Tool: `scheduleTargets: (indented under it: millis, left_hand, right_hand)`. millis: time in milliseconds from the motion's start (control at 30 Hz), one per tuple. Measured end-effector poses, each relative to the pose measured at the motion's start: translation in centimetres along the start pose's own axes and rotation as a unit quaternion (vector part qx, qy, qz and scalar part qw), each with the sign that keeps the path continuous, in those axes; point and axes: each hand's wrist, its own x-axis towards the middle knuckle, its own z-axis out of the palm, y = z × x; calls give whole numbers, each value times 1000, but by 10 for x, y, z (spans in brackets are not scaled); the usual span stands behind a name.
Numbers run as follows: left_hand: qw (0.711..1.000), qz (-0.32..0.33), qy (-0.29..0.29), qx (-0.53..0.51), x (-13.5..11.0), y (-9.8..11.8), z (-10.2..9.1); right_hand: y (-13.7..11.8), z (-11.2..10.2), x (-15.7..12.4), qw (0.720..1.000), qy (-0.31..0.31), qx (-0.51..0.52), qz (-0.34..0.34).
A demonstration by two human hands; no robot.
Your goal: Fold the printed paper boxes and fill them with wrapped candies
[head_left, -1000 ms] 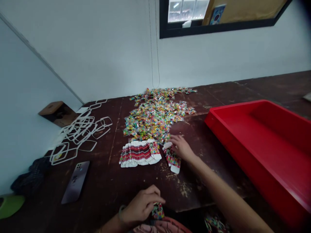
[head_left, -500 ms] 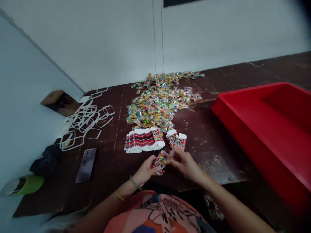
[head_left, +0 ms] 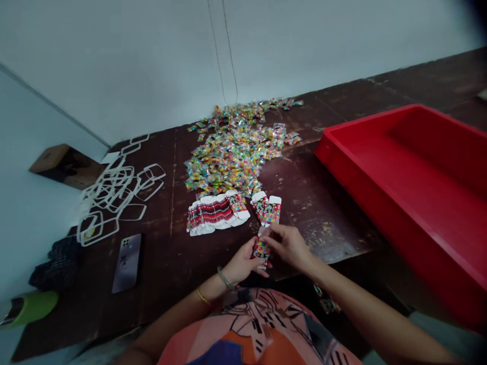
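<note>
My left hand (head_left: 243, 261) is closed round a small colourful printed carton (head_left: 262, 249), held near the table's front edge. The fingers of my right hand (head_left: 291, 247) are closed at the carton's upper end and partly hide it. Just beyond my hands lie a couple of similar cartons (head_left: 272, 210) with white flaps. To their left is a fanned row of flattened cartons (head_left: 216, 213), overlapping one another. Behind these spreads a large heap of small clear candy packets (head_left: 232, 157) with multicoloured contents.
A big red tray (head_left: 365, 192) stands at the right. On the left are tangled white strapping loops (head_left: 125, 187), a brown cardboard box (head_left: 70, 165), a phone (head_left: 127, 263), dark cloth (head_left: 57, 263) and a green object (head_left: 36, 306). A cord (head_left: 216, 45) hangs by the wall.
The carton in my left hand is now more upright. My right hand has moved onto its top end; the yellow bit seen at its fingers before no longer shows. The view has shifted.
</note>
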Motion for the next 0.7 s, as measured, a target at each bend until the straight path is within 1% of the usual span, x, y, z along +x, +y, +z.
scheduleTargets:
  millis: [67,100,133,167,200,233,300,333,367,400,433,467,500,533,600,633,667,700]
  left_hand:
    - [1000,1,25,11,1,0,1]
    - [999,1,38,13,1,1,1]
    - [999,1,51,10,1,2,0]
    - [998,1,62,4,2,4,0]
    - [997,-1,75,-5,3,6,-1]
    - [996,-5,83,-12,4,9,-2]
    - [996,-10,89,-19,6,14,-2]
    - [996,-9,90,-20,7,16,-2]
    - [996,-6,88,-20,8,18,-2]
    - [996,-2,84,-18,9,20,-1]
    - [997,4,80,-14,8,21,0]
    - [997,10,81,-5,8,23,1]
    - [997,13,81,8,8,24,1]
    - [997,13,78,25,7,25,2]
    - [996,8,57,62,8,26,2]
    - [996,4,46,77,9,26,2]
    - [996,-1,40,84,11,25,2]
    - [996,-7,40,83,14,25,2]
  right_hand:
    - [0,4,-6,999,-13,47,17]
    - [2,6,-9,997,0,80,24]
    - [5,8,-12,991,26,125,39]
    - [8,11,-14,979,52,187,66]
    - [12,14,-16,957,68,261,104]
    - [16,17,-18,926,68,339,150]
    - [23,24,-22,849,25,475,229]
    - [25,26,-24,817,4,520,251]
    - [26,28,-25,796,-6,546,260]
    - [26,28,-25,789,-5,556,261]
    - [25,27,-25,795,-3,549,256]
    - [23,25,-25,813,-9,527,247]
    - [21,21,-23,840,-22,491,232]
    - [19,17,-22,873,-37,440,207]
    - [14,7,-16,944,-58,300,122]
    - [11,2,-14,971,-64,221,67]
    - [9,-3,-11,987,-69,146,11]
    - [8,-7,-9,993,-76,83,-40]
